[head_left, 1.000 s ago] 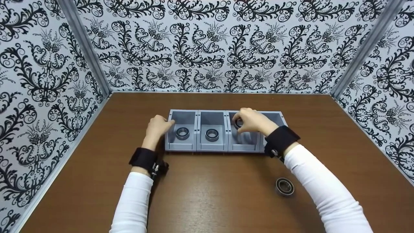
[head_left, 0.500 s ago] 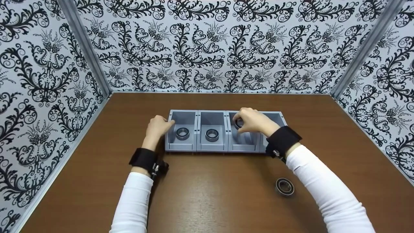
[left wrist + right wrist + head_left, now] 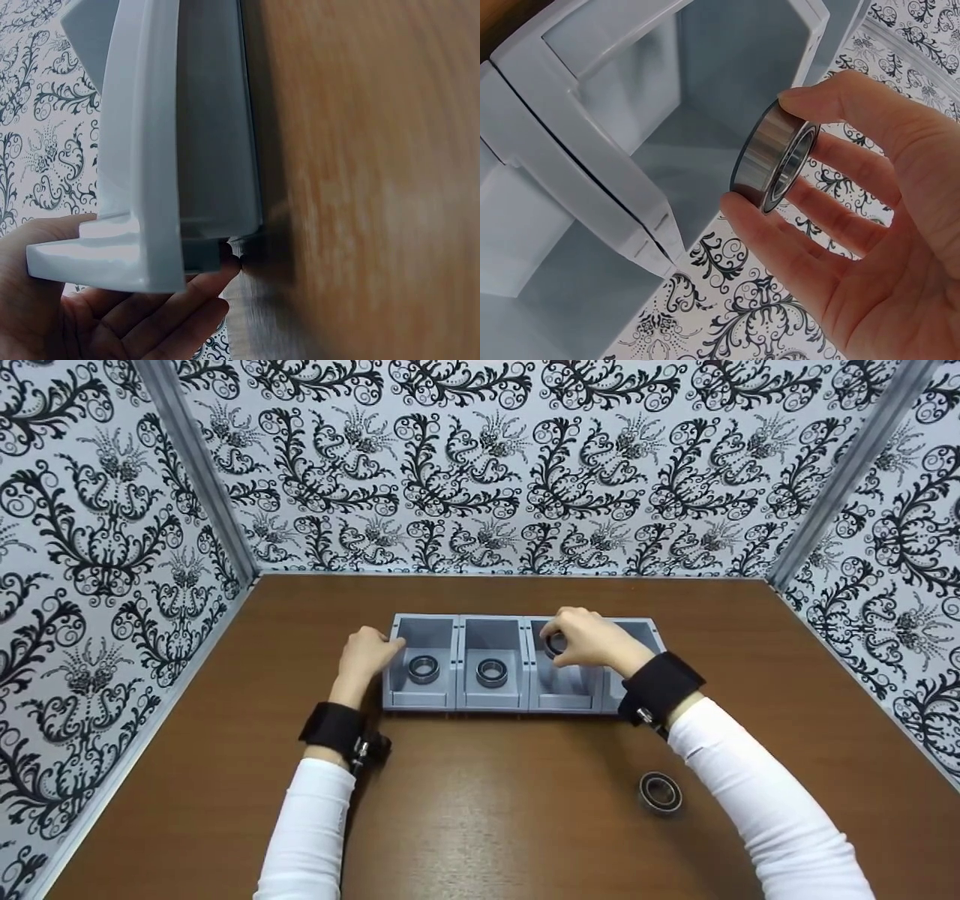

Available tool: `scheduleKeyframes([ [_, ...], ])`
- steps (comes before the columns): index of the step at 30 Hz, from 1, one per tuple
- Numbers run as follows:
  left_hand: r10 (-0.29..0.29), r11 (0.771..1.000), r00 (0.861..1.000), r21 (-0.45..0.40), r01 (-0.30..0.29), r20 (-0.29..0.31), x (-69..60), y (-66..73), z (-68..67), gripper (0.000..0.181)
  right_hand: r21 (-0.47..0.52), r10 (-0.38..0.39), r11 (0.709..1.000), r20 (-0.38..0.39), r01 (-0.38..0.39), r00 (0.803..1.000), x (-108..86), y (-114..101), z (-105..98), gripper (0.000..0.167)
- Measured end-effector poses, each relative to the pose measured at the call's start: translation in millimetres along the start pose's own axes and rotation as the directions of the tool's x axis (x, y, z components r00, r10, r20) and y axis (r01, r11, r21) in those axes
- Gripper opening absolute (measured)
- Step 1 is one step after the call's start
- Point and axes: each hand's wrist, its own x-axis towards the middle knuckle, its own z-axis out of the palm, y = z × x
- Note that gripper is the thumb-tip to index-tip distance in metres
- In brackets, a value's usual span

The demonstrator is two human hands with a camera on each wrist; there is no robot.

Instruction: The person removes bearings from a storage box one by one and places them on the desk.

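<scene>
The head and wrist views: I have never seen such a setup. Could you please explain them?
No machine here, just a person working bare-handed. One picture is taken from the head, the others from each wrist. A row of four grey bins stands on a brown table. The left hand grips the row's left end; the right hand holds a bearing at the third bin from the left. One bearing lies in the first bin, one in the second, another on the table.

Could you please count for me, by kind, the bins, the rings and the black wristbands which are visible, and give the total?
Bins: 4
Rings: 4 (2 inside bins, 1 in the right hand, 1 on the table)
Wristbands: 2
Total: 10
</scene>
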Motion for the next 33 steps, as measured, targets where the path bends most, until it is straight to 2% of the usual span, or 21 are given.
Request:
scheduleKeyframes([
  [10,-0.009,1.000,1.000,0.000,0.009,0.015,0.7,0.3,0.4,0.040,-0.009,-0.010,1.000,-0.005,0.010,1.000,-5.9,-3.3,-4.9,0.046],
  [18,-0.017,1.000,1.000,0.016,0.017,0.001,0.9,0.7,0.8,0.039,0.000,-0.006,1.000,0.005,0.006,1.000,-12.6,-8.5,-9.3,0.046],
  [26,-0.038,0.999,0.999,-0.001,0.038,0.037,1.3,-0.3,0.7,0.046,0.000,-0.009,1.000,0.003,0.009,1.000,-18.7,-11.1,-11.9,0.046],
  [33,-0.031,1.000,0.999,-0.002,0.031,0.028,2.5,-0.6,-0.2,0.046,-0.012,-0.016,1.000,-0.009,0.016,1.000,-24.5,-12.9,-14.4,0.046],
])
